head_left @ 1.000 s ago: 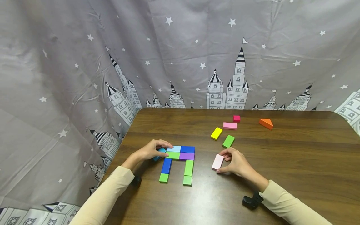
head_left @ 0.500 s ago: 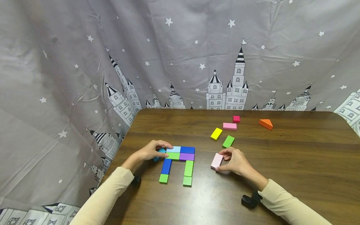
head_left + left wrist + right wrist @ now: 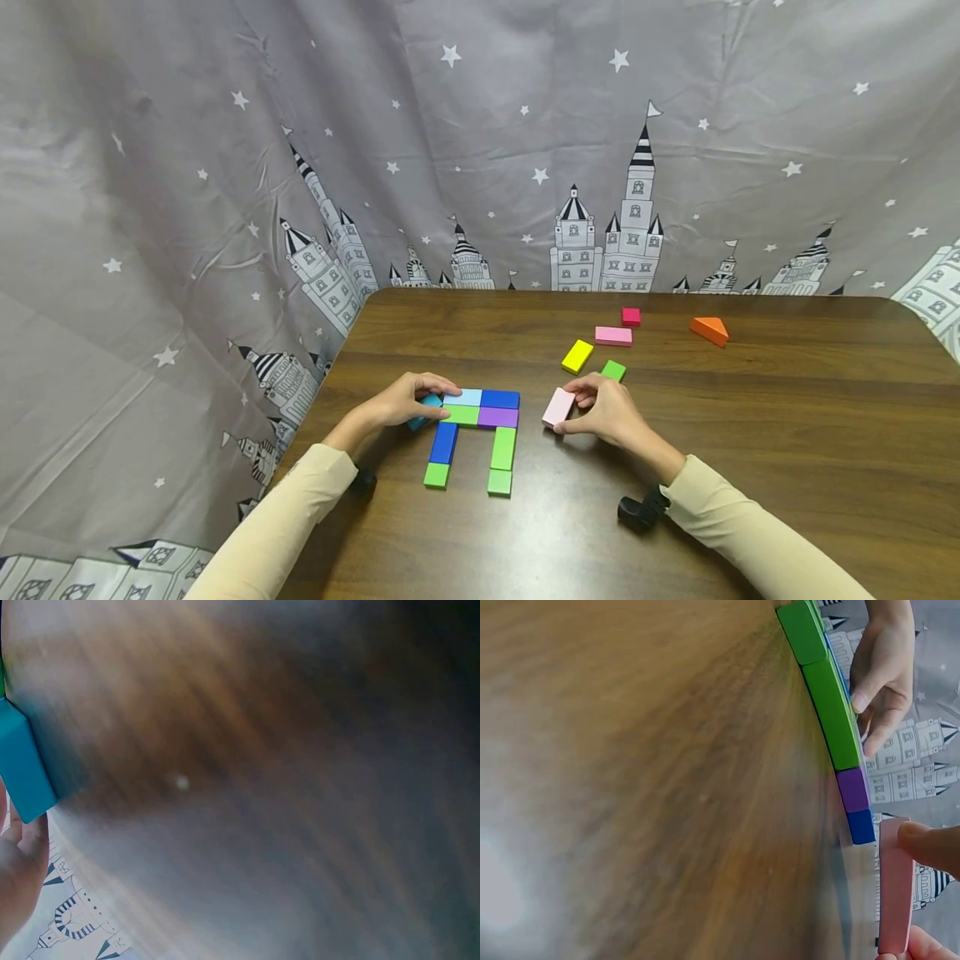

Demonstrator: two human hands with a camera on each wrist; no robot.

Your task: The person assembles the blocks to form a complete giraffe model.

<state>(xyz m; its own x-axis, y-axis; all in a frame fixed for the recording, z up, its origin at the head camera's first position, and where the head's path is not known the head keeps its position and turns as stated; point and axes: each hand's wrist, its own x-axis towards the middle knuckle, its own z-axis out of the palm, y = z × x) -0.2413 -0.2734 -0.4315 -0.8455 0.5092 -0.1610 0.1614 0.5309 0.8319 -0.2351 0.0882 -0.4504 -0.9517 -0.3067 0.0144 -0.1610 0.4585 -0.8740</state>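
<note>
Head view: at left of centre, the left hand [image 3: 405,400] has bent fingers, with thumb and index tips set apart at the left end of the assembled blocks; the index tip touches a light blue block [image 3: 465,397], the thumb tip lies at a green block [image 3: 463,416]. A tilted teal block [image 3: 432,401] lies partly hidden beneath this hand; whether the fingers grasp anything cannot be told. A dark blue block [image 3: 500,399] and a purple block [image 3: 498,417] complete the two rows, from which two legs extend down the frame. Right of centre, the right hand [image 3: 611,410] pinches a pale pink block [image 3: 558,408] between thumb and fingers, the block near the assembly but apart from it. Loose yellow [image 3: 577,357], green, pink, red and orange pieces lie above on the bench [image 3: 787,417]. Left wrist view: the teal block occupies the left edge, fingers at its lower end; the bench is blurred. Right wrist view: at lower right, the pale pink block is grasped, thumb near its upper end, fingers at its lower end; the left hand appears at upper right, thumb and finger parted.
</note>
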